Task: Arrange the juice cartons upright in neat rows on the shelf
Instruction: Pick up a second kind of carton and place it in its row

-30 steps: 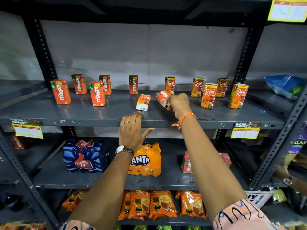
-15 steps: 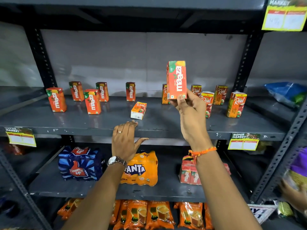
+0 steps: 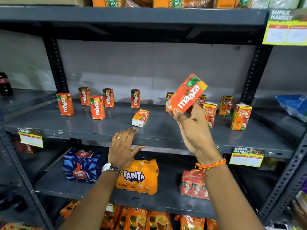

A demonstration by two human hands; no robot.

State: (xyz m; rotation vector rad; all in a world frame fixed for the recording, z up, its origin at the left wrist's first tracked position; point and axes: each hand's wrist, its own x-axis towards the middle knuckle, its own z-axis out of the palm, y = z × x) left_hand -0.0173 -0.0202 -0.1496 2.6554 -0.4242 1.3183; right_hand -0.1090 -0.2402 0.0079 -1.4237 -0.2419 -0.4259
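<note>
My right hand [image 3: 193,130] holds an orange Maaza carton [image 3: 187,93] by its lower end, tilted to the right, above the grey shelf [image 3: 106,130]. My left hand [image 3: 123,146] rests flat on the shelf's front edge, fingers straight. Just beyond its fingertips a Real carton [image 3: 140,117] lies on its side. Several Maaza cartons [image 3: 97,107] stand upright on the left half of the shelf. Several Real cartons [image 3: 240,117] stand upright on the right, some partly hidden behind my right hand.
Yellow price tags [image 3: 246,157] hang from the shelf's front edge. On the shelf below sit a Thums Up pack [image 3: 81,165], a Fanta pack [image 3: 139,176] and a Maaza multipack [image 3: 194,186]. A blue bag [image 3: 294,105] lies at the far right. Black uprights [image 3: 254,75] frame the bay.
My right hand picked a lying Maaza carton off the shelf, raised it upright, then tilted it to the right. My left hand stayed on the shelf edge. The camera moved closer.
</note>
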